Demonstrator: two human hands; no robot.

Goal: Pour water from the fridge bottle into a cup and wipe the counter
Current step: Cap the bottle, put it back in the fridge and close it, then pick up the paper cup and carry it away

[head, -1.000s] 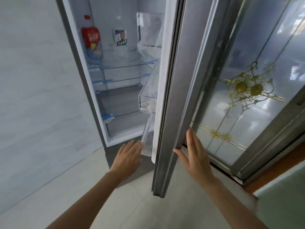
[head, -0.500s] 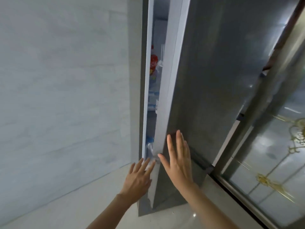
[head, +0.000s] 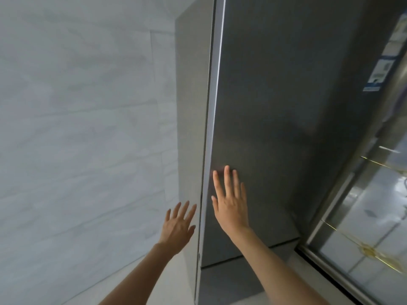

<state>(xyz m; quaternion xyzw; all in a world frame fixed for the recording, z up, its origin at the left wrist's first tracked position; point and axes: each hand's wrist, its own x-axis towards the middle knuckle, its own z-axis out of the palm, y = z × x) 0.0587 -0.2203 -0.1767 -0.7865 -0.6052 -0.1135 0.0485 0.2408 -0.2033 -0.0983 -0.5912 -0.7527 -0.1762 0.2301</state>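
Note:
The tall dark grey fridge door (head: pixel 275 106) stands shut against the fridge body (head: pixel 191 106). My right hand (head: pixel 231 208) lies flat on the door's lower part, fingers spread and pointing up. My left hand (head: pixel 178 225) hovers open beside the fridge's left side panel, just left of the door edge, and holds nothing. The bottle and the fridge shelves are hidden behind the door. No cup or counter is in view.
A pale grey marbled tile wall (head: pixel 77 128) fills the left side. To the right stands a glass sliding door (head: pixel 374 205) with gold ornament and a metal frame. Light floor tiles (head: pixel 167 282) show at the bottom.
The fridge door swung from wide open to shut under my right hand. The bottle and shelves went out of sight. My left hand drew back from the door's edge.

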